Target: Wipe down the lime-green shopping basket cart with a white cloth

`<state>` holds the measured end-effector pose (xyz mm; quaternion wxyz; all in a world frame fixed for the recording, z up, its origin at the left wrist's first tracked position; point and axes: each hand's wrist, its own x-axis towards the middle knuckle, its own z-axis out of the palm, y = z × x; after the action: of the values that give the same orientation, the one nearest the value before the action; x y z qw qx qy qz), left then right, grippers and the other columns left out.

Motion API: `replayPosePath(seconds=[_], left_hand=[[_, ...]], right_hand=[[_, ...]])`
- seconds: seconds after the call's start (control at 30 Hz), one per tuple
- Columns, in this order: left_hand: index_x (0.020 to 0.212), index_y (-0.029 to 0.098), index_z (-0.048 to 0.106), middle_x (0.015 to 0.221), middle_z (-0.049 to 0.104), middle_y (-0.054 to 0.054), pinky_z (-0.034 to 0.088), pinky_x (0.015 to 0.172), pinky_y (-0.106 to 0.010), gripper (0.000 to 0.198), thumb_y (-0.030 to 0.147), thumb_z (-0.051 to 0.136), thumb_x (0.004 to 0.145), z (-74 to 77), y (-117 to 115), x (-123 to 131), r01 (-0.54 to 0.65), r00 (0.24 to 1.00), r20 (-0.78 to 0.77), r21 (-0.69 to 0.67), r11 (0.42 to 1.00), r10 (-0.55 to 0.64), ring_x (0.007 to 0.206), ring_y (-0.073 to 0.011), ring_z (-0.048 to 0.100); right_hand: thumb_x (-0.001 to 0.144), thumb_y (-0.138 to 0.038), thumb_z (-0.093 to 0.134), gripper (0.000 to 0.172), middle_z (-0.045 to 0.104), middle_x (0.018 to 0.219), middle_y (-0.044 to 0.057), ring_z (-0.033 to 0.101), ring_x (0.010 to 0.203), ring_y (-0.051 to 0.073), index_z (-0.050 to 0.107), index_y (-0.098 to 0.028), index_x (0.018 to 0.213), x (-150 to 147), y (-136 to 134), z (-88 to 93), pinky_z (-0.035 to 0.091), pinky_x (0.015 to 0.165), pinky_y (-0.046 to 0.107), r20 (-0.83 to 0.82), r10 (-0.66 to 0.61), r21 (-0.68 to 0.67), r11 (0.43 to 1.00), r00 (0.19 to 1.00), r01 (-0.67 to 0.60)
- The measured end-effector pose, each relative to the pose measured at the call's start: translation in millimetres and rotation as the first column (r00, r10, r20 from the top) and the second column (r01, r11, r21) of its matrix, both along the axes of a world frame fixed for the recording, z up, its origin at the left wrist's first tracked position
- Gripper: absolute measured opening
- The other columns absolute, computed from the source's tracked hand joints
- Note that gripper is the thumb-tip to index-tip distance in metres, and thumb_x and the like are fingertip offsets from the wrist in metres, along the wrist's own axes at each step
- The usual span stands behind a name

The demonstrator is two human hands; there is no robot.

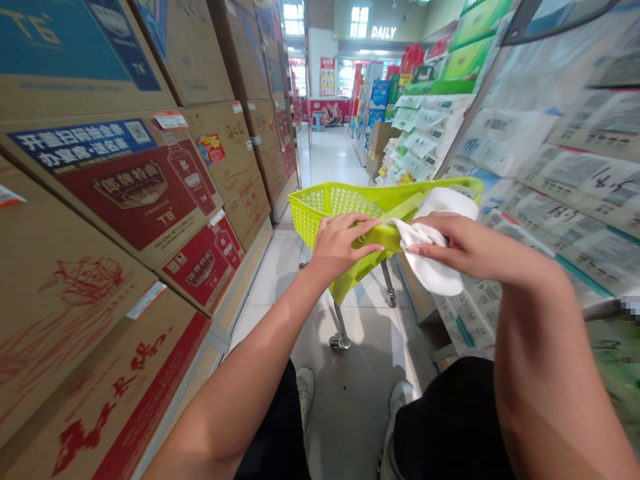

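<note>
A lime-green plastic shopping cart (310,217) on grey wheeled legs stands in front of me in the aisle. My left hand (345,239) is closed on the left part of its handle (385,238), thumb below and fingers on top. In my right hand (450,240) a white cloth (440,279) is bunched and pressed round the right part of the handle. One end of the cloth hangs down below the hand, and another part lies above it over the cart's rim. The cloth hides the handle's right end.
Stacked cardboard boxes (145,193) form a wall close on my left. Shelves of packaged goods (565,193) with clear plastic covers run along my right. A tiled floor (330,157) leads ahead to a red counter (330,112). My shoes (306,390) are behind the cart's wheels (340,342).
</note>
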<state>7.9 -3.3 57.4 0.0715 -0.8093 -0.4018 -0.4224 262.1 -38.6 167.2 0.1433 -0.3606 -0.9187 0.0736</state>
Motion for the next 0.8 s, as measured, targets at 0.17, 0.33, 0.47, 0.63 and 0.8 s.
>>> replayPosePath(seconds=[0.17, 0.33, 0.47, 0.63, 0.8], left_hand=[[0.13, 0.029, 0.075, 0.126, 0.076, -0.008, 0.042, 0.096, -0.043, 0.054, 0.063, 0.073, 0.088, 8.4, -1, -8, 0.039, 0.999, 0.02, -0.086, 0.996, -0.037, 0.118, -0.0286, 0.067], [0.128, 0.028, 0.076, 0.125, 0.076, -0.005, 0.042, 0.094, -0.043, 0.041, 0.044, 0.079, 0.09, 14.3, -2, -10, 0.049, 0.998, 0.039, -0.129, 0.99, -0.044, 0.117, -0.0275, 0.067], [0.128, 0.032, 0.076, 0.123, 0.076, -0.004, 0.042, 0.096, -0.044, 0.042, 0.043, 0.081, 0.088, 12.9, 0, -10, 0.038, 0.999, 0.029, -0.11, 0.993, -0.035, 0.117, -0.0277, 0.067], [0.126, 0.031, 0.075, 0.121, 0.075, -0.006, 0.045, 0.1, -0.045, 0.052, 0.063, 0.077, 0.085, 9.4, 8, -12, 0.075, 0.996, 0.043, -0.079, 0.994, -0.072, 0.117, -0.028, 0.066], [0.13, 0.025, 0.072, 0.122, 0.069, -0.009, 0.049, 0.103, -0.042, 0.054, 0.058, 0.076, 0.088, 3.0, 12, -16, 0.191, 0.977, 0.108, -0.09, 0.977, -0.181, 0.116, -0.0263, 0.064]], right_hand=[[0.102, -0.06, 0.045, 0.047, 0.072, 0.092, 0.013, 0.064, 0.088, 0.029, 0.067, -0.019, 0.102, -23, -1, -23.3, 0.04, 0.083, 0.038, 0.059, -0.161, 0.277, 0.951, 0.985, 0.139], [0.103, -0.056, 0.041, 0.047, 0.07, 0.084, 0.017, 0.062, 0.084, 0.033, 0.066, -0.017, 0.096, -57, -12, -37.3, 0.037, 0.082, 0.042, -0.027, -0.448, 0.472, 0.782, 0.894, 0.406], [0.104, -0.054, 0.04, 0.046, 0.07, 0.084, 0.016, 0.061, 0.082, 0.032, 0.067, -0.018, 0.094, -51, -9, -33.3, 0.038, 0.081, 0.041, -0.023, -0.374, 0.409, 0.843, 0.927, 0.35], [0.104, -0.053, 0.043, 0.042, 0.074, 0.11, 0.014, 0.064, 0.101, 0.03, 0.069, -0.021, 0.112, -13, -1, -14.5, 0.044, 0.095, 0.042, -0.019, 0.019, 0.125, 0.992, 1.0, -0.017], [0.102, -0.052, 0.047, 0.043, 0.073, 0.125, 0.013, 0.065, 0.112, 0.03, 0.069, -0.023, 0.126, -5, 2, -10.9, 0.047, 0.099, 0.043, -0.056, 0.051, 0.096, 0.994, 0.997, -0.045]])
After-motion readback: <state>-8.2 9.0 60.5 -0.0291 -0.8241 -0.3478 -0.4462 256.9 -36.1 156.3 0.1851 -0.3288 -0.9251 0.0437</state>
